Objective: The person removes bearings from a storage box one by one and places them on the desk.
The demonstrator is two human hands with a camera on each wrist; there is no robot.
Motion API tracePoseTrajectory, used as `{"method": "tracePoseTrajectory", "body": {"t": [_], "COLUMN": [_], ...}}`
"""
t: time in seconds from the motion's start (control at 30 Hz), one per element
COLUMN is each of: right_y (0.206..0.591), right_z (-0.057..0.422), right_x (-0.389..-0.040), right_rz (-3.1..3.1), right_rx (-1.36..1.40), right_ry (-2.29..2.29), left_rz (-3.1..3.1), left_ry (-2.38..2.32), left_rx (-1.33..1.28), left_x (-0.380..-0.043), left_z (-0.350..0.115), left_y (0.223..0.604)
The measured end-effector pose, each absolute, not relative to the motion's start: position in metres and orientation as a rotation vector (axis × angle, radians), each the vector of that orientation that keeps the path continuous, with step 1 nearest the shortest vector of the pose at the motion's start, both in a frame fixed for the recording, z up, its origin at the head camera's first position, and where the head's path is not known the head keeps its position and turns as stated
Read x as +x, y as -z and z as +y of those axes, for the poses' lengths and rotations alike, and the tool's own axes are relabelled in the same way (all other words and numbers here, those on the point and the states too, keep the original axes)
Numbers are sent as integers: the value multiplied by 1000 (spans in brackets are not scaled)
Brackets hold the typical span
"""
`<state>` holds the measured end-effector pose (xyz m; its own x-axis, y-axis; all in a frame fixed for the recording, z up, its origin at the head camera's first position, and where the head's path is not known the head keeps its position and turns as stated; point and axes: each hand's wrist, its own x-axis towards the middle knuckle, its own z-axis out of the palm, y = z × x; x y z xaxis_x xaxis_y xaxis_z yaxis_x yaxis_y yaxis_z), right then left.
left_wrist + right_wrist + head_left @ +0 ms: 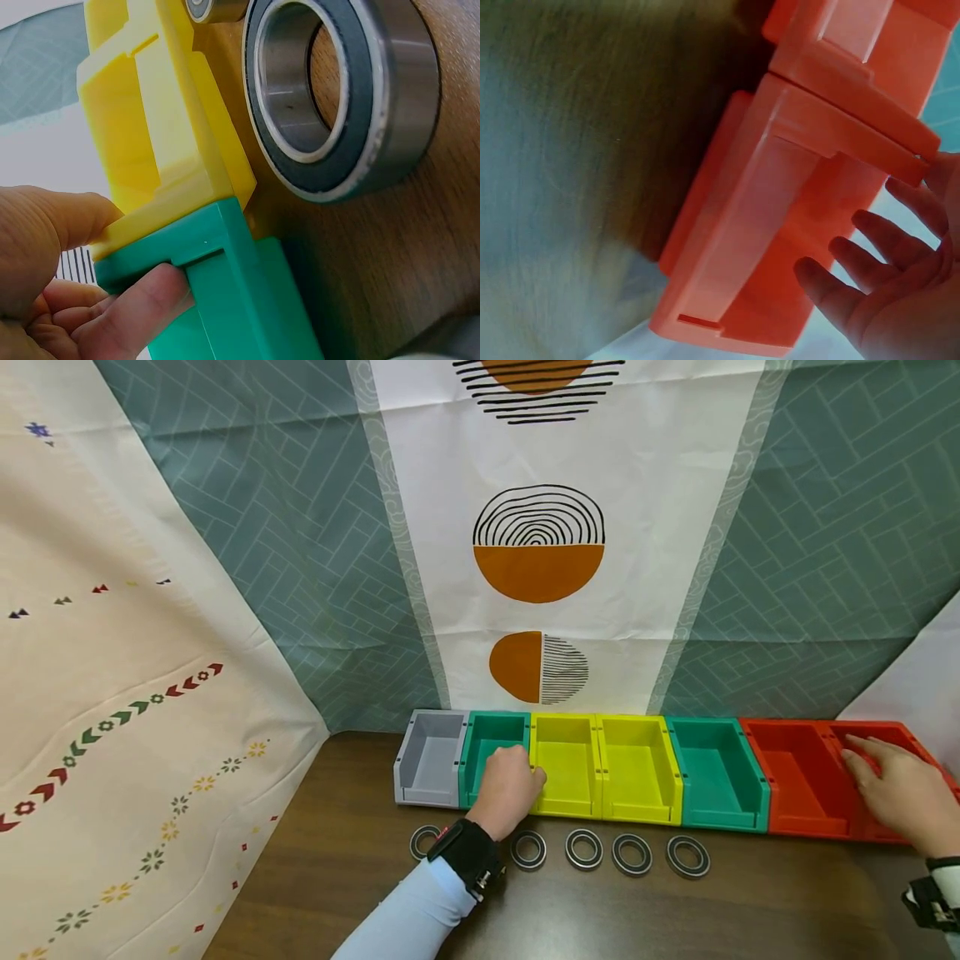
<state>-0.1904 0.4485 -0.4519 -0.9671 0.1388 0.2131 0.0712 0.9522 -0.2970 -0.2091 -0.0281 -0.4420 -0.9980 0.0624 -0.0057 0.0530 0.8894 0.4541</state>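
My left hand (504,789) pinches the adjoining side walls of the left green bin (495,727) and a yellow bin (566,760). In the left wrist view, its thumb touches the yellow wall and a finger reaches over the green rim. At the row's right end, my right hand (903,789) spreads its fingers over the outermost red bin (727,217). Its thumb is near the wall shared with the other red bin (802,768); contact there cannot be told. Several ball bearings (630,854) lie flat in a line before the bins, one partly hidden by my left wrist.
A grey bin (431,756) stands at the left end of the row. Another yellow bin (637,764) and a second green bin (718,768) fill the middle. Patterned cloth (300,527) hangs behind the brown wooden table (330,843).
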Motion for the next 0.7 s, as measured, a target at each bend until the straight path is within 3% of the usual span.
{"method": "tracePoseTrajectory", "body": {"t": [0.7], "right_y": [449], "right_z": [462], "right_x": [-188], "right_rz": [-3081], "right_rx": [-339], "right_ry": [-665], "left_rz": [3052], "left_ry": [-727], "left_rx": [100], "left_x": [-207], "left_z": [-27], "left_y": [444]}}
